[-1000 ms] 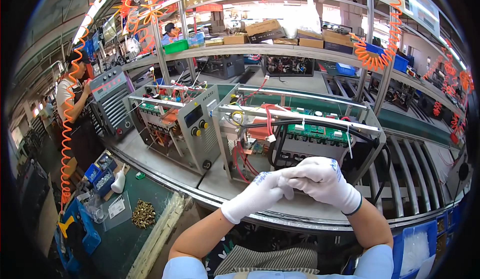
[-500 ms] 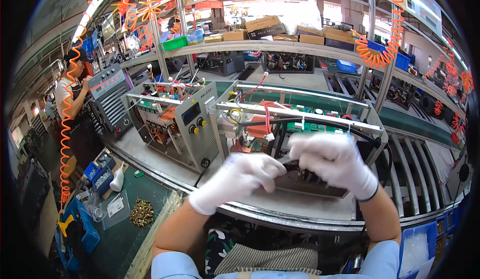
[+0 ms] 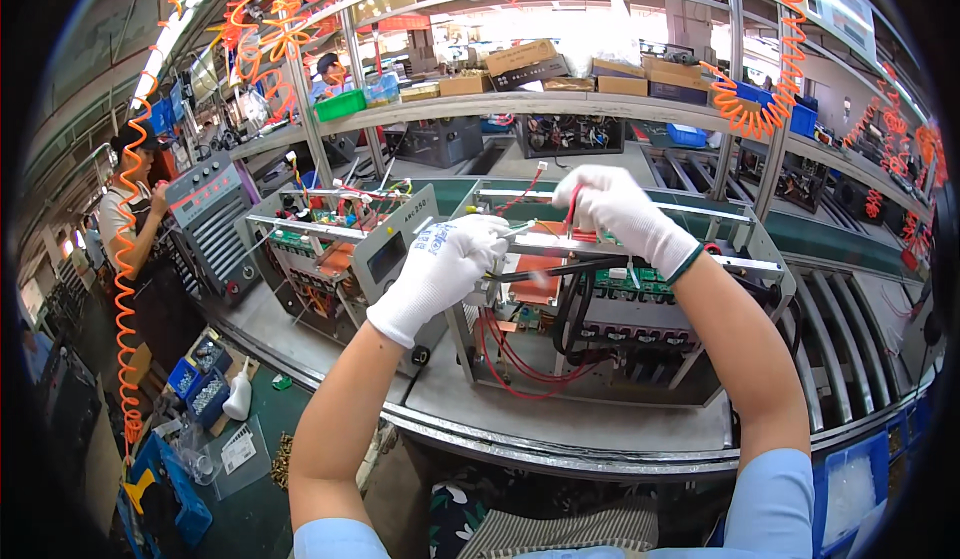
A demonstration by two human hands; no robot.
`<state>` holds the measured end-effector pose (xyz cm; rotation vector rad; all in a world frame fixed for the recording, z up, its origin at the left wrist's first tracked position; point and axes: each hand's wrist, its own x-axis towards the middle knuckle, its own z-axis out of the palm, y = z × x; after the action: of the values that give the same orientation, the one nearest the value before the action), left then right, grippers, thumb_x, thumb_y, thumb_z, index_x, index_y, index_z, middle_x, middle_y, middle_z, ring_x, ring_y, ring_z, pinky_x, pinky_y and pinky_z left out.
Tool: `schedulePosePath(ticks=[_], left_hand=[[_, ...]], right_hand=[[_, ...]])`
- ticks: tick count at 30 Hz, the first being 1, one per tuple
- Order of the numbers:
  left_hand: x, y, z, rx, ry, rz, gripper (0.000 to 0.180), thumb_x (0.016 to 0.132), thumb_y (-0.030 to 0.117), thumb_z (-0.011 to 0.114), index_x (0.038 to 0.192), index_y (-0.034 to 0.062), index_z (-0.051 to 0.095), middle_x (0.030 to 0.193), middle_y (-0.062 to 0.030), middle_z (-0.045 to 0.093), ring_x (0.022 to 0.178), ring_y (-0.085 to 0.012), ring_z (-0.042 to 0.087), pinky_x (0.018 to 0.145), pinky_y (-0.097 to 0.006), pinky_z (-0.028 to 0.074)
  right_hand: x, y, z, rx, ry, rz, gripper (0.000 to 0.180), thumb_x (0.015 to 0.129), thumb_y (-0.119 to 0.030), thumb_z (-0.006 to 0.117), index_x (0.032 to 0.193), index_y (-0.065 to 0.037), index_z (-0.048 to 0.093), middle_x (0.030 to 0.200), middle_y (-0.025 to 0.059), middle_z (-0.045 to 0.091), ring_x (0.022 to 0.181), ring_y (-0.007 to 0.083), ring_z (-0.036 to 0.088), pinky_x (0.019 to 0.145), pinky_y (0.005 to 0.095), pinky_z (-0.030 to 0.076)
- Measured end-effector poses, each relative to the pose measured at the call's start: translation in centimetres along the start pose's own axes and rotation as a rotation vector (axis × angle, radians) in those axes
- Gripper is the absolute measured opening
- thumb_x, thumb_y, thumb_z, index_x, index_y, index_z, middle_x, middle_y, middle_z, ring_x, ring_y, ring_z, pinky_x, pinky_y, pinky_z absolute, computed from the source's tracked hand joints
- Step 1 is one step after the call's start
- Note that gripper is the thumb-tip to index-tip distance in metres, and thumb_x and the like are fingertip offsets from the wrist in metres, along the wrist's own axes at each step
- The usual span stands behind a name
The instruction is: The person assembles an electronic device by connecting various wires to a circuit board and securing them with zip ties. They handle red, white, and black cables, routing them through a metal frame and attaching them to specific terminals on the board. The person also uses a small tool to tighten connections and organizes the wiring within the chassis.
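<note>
In front of me stands an open metal-framed machine chassis (image 3: 640, 339) with green circuit boards (image 3: 625, 277), an orange-red plate (image 3: 533, 289) and black cables. My right hand (image 3: 620, 214), in a white knit glove, is closed on a red wire (image 3: 573, 207) above the top rail. My left hand (image 3: 450, 264), gloved likewise, is closed at the chassis's left front corner, near thin light-coloured wires (image 3: 518, 229). What its fingertips hold is hidden. Red wires (image 3: 520, 367) loop out of the lower front. Just left stands another open chassis with a grey front panel (image 3: 385, 249).
Metal rollers (image 3: 835, 349) lie at the right. A shelf (image 3: 470, 109) carries cardboard boxes (image 3: 525, 62) and a green bin (image 3: 341, 106). Orange coiled hoses (image 3: 750, 109) hang down. At left are blue parts bins (image 3: 205, 394), brass fittings (image 3: 283, 459) and a person (image 3: 140, 209) by a grey machine.
Both hands have moved up and away from the chassis front, the left leftward and the right to the top rail. The right now grips a red wire. Red wires now hang at the front.
</note>
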<state>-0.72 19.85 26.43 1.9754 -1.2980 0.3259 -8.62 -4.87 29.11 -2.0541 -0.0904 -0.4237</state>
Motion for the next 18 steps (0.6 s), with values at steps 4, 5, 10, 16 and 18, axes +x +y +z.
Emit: schedulePosePath(ticks=[4, 5, 10, 16, 18], left_hand=[[-0.2, 0.1, -0.1, 0.079, -0.022, 0.048, 0.020, 0.091, 0.013, 0.062, 0.107, 0.0040, 0.070, 0.109, -0.0137, 0.070, 0.106, -0.0286, 0.066, 0.092, -0.034, 0.050], [0.0, 0.3, 0.1, 0.085, -0.021, 0.016, 0.020, 0.091, 0.012, 0.062, 0.107, 0.0041, 0.070, 0.111, -0.0136, 0.070, 0.105, -0.0286, 0.066, 0.091, -0.034, 0.051], [-1.1, 3.3, 1.1, 0.460, 0.055, 0.192, 0.033, 0.079, 0.014, 0.067, 0.113, 0.0113, 0.065, 0.116, -0.0118, 0.067, 0.097, -0.0269, 0.068, 0.076, -0.037, 0.056], [-1.1, 4.9, 1.8, 0.652, 0.139, 0.555, 0.058, 0.065, 0.019, 0.073, 0.121, 0.0140, 0.059, 0.133, -0.0087, 0.056, 0.084, -0.0274, 0.066, 0.067, -0.038, 0.054], [1.5, 3.4, 2.1, 0.599, 0.227, 0.428, 0.046, 0.073, 0.014, 0.069, 0.118, 0.0143, 0.060, 0.123, -0.0092, 0.062, 0.088, -0.0298, 0.066, 0.073, -0.040, 0.054]], right_hand=[[1.5, 0.9, 1.6, 0.226, -0.154, -0.122, 0.027, 0.096, -0.024, 0.055, 0.113, -0.007, 0.068, 0.093, 0.0009, 0.067, 0.075, 0.0129, 0.062, 0.067, 0.0311, 0.050], [1.9, 0.8, 2.2, -0.015, -0.124, -0.156, 0.031, 0.096, -0.028, 0.053, 0.115, -0.007, 0.068, 0.093, 0.0032, 0.068, 0.075, 0.0144, 0.062, 0.067, 0.0329, 0.050], [2.9, 1.7, 2.3, -0.772, -0.161, -0.339, 0.026, 0.093, -0.018, 0.051, 0.104, -0.001, 0.066, 0.099, 0.0113, 0.068, 0.084, 0.0199, 0.060, 0.078, 0.0306, 0.048], [1.0, -2.2, 3.8, -0.674, -0.415, -0.040, 0.032, 0.092, -0.032, 0.050, 0.100, -0.007, 0.069, 0.098, 0.0198, 0.069, 0.093, 0.0374, 0.065, 0.081, 0.0429, 0.050], [1.9, 0.9, 3.6, -0.667, -0.112, -0.113, 0.040, 0.090, -0.039, 0.053, 0.095, -0.004, 0.070, 0.090, 0.0183, 0.069, 0.086, 0.0341, 0.066, 0.077, 0.0410, 0.051]])
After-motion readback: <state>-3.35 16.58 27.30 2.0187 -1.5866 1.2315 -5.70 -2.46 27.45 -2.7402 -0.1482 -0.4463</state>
